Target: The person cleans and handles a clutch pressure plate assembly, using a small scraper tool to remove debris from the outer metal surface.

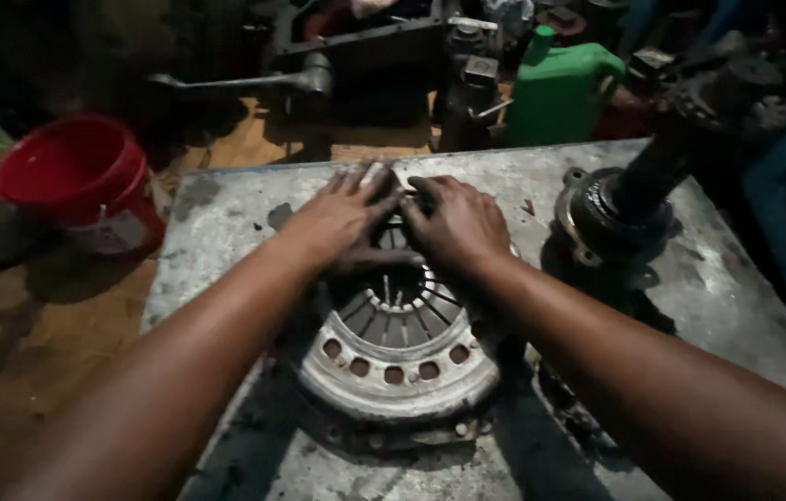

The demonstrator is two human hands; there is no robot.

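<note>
clutch cover (393, 366) centre frame on metal slab (717, 297) | both hands (side by side) on its upper part | shaft flange (611, 218) right | bucket (82, 181) left | jug (560, 88) top

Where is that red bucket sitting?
In the head view, the red bucket stands on the floor at the left, just off the grey metal table.

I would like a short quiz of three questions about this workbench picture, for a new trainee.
1. True or false: both hands rest on the round grey metal clutch cover.
2. Which stands left of the grey metal table? A) red plastic bucket B) green plastic jug
3. Fill in: the dark flanged shaft stands to the ____ of the right hand.

Key: 1 true, left hand too; 2 A, red plastic bucket; 3 right.
</note>
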